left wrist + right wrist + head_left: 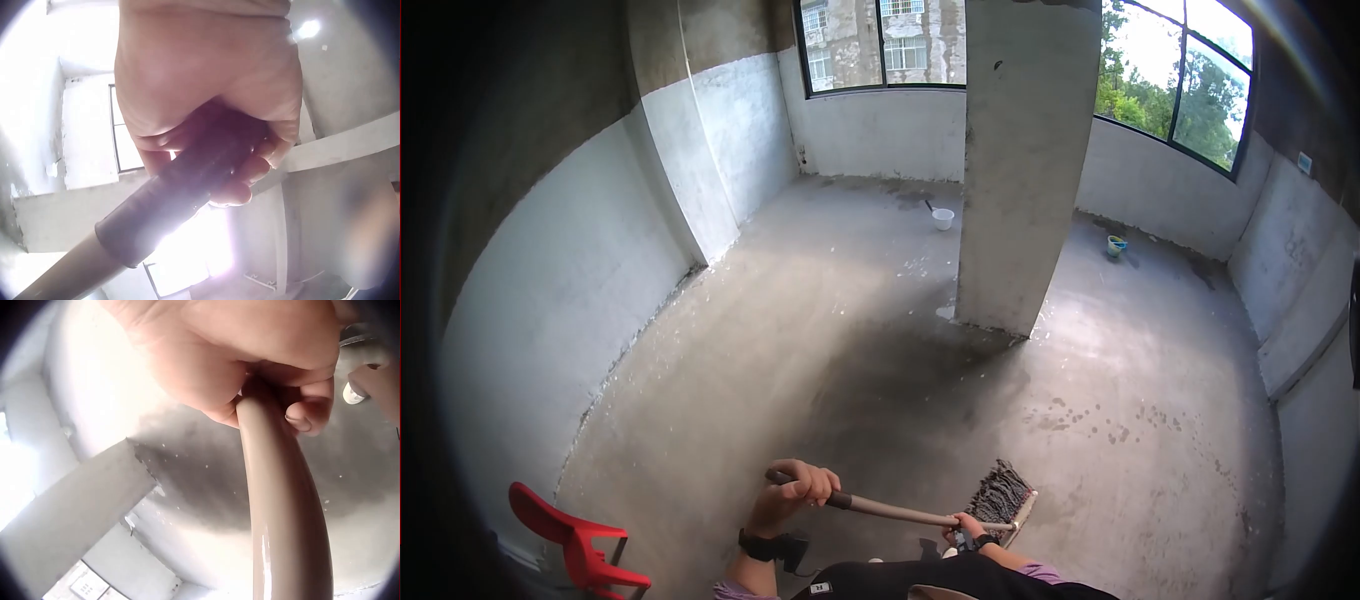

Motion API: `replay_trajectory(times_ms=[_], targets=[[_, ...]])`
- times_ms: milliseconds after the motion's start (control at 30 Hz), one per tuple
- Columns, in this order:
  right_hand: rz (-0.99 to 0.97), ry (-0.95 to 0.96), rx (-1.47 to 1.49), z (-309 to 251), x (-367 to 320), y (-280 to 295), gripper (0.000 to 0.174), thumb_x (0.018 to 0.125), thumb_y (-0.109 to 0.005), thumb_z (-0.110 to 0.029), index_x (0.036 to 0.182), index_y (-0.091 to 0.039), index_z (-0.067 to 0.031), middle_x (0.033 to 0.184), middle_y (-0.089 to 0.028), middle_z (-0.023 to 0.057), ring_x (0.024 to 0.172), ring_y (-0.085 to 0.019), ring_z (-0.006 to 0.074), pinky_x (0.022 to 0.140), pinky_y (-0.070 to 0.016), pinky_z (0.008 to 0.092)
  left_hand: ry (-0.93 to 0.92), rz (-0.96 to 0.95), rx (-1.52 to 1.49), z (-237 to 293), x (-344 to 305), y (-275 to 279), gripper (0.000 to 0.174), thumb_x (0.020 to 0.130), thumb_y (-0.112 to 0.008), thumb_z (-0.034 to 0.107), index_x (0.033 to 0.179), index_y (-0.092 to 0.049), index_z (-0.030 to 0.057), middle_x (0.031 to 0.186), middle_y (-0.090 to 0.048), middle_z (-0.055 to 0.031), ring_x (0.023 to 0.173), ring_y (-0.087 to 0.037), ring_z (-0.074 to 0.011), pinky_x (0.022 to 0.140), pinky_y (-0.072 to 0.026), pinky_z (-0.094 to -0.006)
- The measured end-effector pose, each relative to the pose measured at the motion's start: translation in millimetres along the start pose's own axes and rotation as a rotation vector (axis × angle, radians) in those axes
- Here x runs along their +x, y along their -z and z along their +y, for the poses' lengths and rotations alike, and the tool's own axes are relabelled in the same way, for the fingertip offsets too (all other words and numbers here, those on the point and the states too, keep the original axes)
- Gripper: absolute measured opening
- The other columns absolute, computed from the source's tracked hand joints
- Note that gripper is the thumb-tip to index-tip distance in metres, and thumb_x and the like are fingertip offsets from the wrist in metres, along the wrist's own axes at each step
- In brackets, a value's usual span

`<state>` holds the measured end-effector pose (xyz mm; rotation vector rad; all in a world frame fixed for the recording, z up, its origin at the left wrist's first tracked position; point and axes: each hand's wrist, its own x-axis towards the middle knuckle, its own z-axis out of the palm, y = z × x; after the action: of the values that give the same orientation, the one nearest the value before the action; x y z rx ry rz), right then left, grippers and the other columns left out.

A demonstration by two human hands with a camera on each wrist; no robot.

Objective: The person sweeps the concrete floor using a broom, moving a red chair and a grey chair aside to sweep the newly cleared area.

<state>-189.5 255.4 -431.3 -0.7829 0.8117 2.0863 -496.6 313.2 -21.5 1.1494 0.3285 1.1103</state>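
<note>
A mop with a beige pole [895,511] and a dark grey stringy head [1000,492] is held low in the head view. The left hand [805,482] grips the dark sleeve at the pole's upper end; in the left wrist view its fingers wrap the dark grip [156,200]. The right hand [968,526] holds the pole near the mop head, and in the right wrist view the fingers curl round the beige pole [281,500]. The mop head lies at the right, its strings pointing up and left.
A red chair [580,540] stands at the lower left. A square pillar [1025,170] rises from the floor ahead. Beyond are a white bucket [943,219] left of the pillar and a small container [1115,246] right of it. Wet spots mark the floor at the right.
</note>
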Motion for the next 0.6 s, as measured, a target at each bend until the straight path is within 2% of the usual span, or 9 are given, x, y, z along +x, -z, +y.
replay_trajectory(times_ms=[67,167,267,300,333,400,433,533,600], targets=[[0.025,-0.048,0.157,-15,-22,21,0.01,0.079,-0.048,-0.012,0.074,-0.048,-0.0034,0.062,-0.051,0.0055,0.052,-0.05,0.0182,0.05,-0.044,0.0281,0.041,-0.058,-0.044,-23,24,-11,0.017,0.072,-0.051,0.009,0.057,-0.045,0.0097,0.056,-0.047,-0.0035,0.056,-0.048,-0.0166,0.077,-0.0425,-0.0391],[-0.094,-0.209,0.261,-50,-33,58,0.009,0.077,-0.049,-0.011,0.074,-0.049,-0.0027,0.062,-0.051,0.0064,0.052,-0.051,0.0192,0.05,-0.0455,0.0289,0.106,-0.092,-0.081,-52,62,-30,0.014,0.072,-0.049,0.008,0.058,-0.046,0.0098,0.057,-0.047,-0.0031,0.057,-0.048,-0.016,0.078,-0.0431,-0.0387],[-0.056,0.125,0.071,-63,-62,84,0.009,0.077,-0.049,-0.011,0.073,-0.049,-0.003,0.061,-0.052,0.0065,0.052,-0.052,0.0199,0.049,-0.046,0.0295,0.18,-0.052,-0.122,-88,83,-28,0.014,0.075,-0.05,0.009,0.061,-0.049,0.0091,0.058,-0.047,-0.0033,0.059,-0.05,-0.0162,0.079,-0.0436,-0.0401],[0.05,0.194,0.161,-74,-58,101,0.011,0.078,-0.047,-0.013,0.073,-0.05,-0.0034,0.061,-0.053,0.0083,0.051,-0.053,0.0211,0.047,-0.0451,0.0299,0.202,-0.038,-0.119,-104,84,-22,0.016,0.078,-0.052,0.012,0.063,-0.05,0.0083,0.06,-0.049,-0.0035,0.063,-0.052,-0.0174,0.08,-0.044,-0.041],[0.075,0.229,0.189,-81,-61,117,0.015,0.078,-0.046,-0.017,0.074,-0.05,-0.0034,0.06,-0.054,0.0098,0.05,-0.054,0.0224,0.045,-0.0443,0.0318,0.235,-0.012,-0.121,-117,83,-21,0.016,0.078,-0.052,0.012,0.063,-0.049,0.0092,0.06,-0.048,-0.0032,0.063,-0.051,-0.0176,0.081,-0.0431,-0.0416],[0.153,0.284,0.0,-103,-60,167,0.02,0.078,-0.045,-0.022,0.077,-0.051,-0.0024,0.061,-0.054,0.0114,0.05,-0.054,0.0258,0.046,-0.045,0.0367,0.307,0.041,-0.12,-140,78,-19,0.016,0.077,-0.054,0.013,0.063,-0.047,0.0111,0.06,-0.047,-0.0026,0.064,-0.05,-0.0178,0.084,-0.0414,-0.0429],[0.246,0.259,-0.017,-112,-65,189,0.022,0.078,-0.045,-0.023,0.078,-0.051,-0.0016,0.06,-0.054,0.0122,0.051,-0.054,0.0274,0.047,-0.0452,0.0391,0.341,0.015,-0.102,-152,74,-15,0.018,0.081,-0.055,0.02,0.068,-0.054,0.0071,0.065,-0.053,-0.0033,0.073,-0.056,-0.0196,0.083,-0.0438,-0.0394],[0.491,0.314,-0.161,-121,-94,215,0.025,0.078,-0.045,-0.023,0.081,-0.051,0.0004,0.063,-0.055,0.0151,0.054,-0.055,0.031,0.052,-0.0455,0.044,0.447,-0.051,0.023,-177,60,-15,0.021,0.081,-0.058,0.027,0.073,-0.058,0.007,0.071,-0.057,-0.003,0.082,-0.057,-0.0197,0.085,-0.0428,-0.0375],[0.605,0.407,-0.078,-113,-113,200,0.019,0.081,-0.039,-0.019,0.071,-0.045,-0.0041,0.052,-0.047,0.0075,0.042,-0.047,0.026,0.042,-0.0406,0.0399,0.498,-0.093,-0.068,-178,57,-22,0.015,0.083,-0.054,0.017,0.073,-0.056,0.0072,0.073,-0.057,-0.0044,0.087,-0.056,-0.0227,0.09,-0.0394,-0.0413]])
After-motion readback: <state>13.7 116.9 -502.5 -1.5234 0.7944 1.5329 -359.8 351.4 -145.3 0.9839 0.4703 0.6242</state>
